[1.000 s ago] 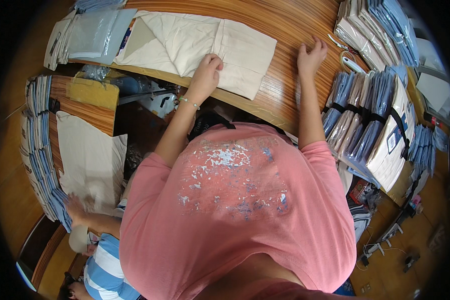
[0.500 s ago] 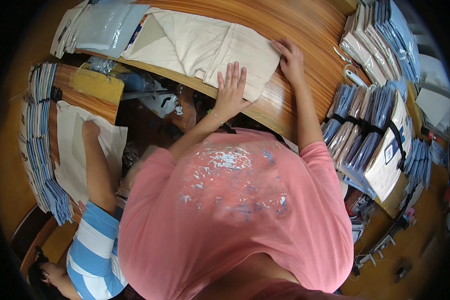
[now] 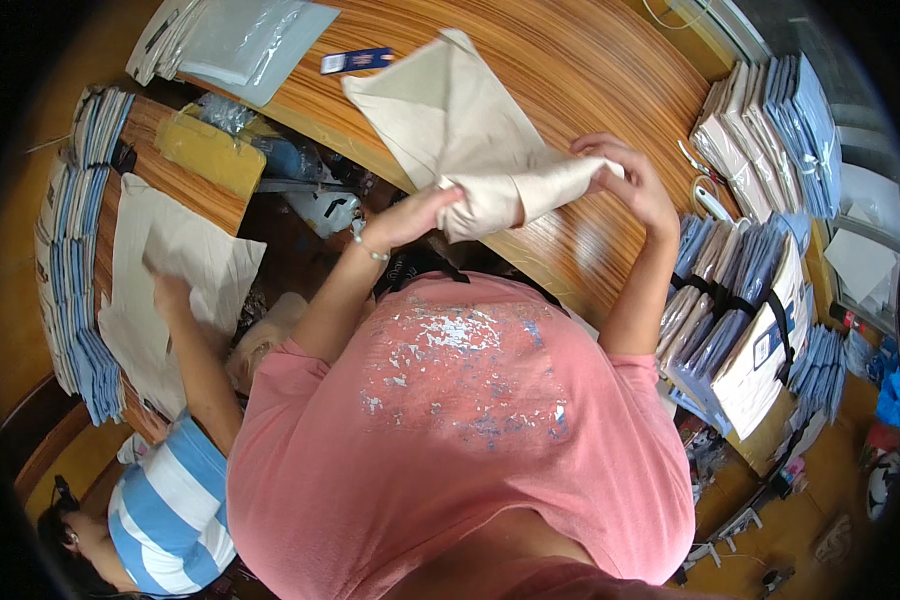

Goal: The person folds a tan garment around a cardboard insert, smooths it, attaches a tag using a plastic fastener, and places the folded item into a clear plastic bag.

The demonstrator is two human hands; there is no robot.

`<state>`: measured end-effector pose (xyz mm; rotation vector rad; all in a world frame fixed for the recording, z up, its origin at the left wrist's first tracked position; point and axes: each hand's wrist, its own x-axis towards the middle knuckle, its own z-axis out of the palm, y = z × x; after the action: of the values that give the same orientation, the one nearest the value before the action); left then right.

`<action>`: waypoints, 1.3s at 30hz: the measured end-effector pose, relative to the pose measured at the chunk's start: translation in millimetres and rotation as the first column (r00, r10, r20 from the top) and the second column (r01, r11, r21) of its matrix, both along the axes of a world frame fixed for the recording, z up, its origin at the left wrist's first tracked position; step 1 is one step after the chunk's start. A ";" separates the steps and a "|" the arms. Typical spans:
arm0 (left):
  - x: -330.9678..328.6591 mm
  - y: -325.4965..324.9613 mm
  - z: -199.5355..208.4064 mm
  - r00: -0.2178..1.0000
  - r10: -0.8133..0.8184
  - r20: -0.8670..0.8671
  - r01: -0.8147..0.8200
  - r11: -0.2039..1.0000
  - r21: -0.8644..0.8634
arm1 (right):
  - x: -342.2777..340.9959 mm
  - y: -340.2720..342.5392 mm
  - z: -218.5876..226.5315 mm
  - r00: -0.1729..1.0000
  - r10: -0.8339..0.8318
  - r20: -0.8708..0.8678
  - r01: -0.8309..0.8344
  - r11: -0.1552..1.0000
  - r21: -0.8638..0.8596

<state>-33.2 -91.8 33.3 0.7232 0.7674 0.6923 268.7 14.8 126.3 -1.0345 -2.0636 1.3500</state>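
Note:
A cream cloth item (image 3: pixel 490 130), perhaps a garment, is lifted partly off the wooden table, its near part folded over into a loose roll. My left hand (image 3: pixel 410 218) grips the roll's left end at the table's near edge, thumb on top. The right end is pinched in my right hand (image 3: pixel 635 185), which is raised above the tabletop. The cloth's far part lies spread in a pointed flap, with a greyish-green inner face showing. A dark blue tag (image 3: pixel 357 61) with a white label rests on the table just beyond its left corner.
Clear plastic bags (image 3: pixel 255 50) lie at the far left. Bagged folded cloths (image 3: pixel 745 265), strapped together, stand at the right beside a white-handled tool (image 3: pixel 712 203). At left, a co-worker's hand (image 3: pixel 173 297) is on another cream cloth (image 3: pixel 140 250), near long stacks of folded cloth (image 3: pixel 70 240).
Both hands have gone from lying on the flat cloth to gripping it. Its near part is now lifted and folded, pulled right, leaving the blue tag uncovered.

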 end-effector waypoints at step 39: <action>-38.2 113.1 -30.7 0.455 0.566 -0.687 -0.035 0.782 0.622 | -80.7 90.2 -128.8 0.859 -0.469 -0.206 0.490 0.869 0.063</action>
<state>-71.4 21.3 2.6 1.5314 1.7259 0.9036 188.0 104.9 -2.5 -1.2213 -1.5805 1.0129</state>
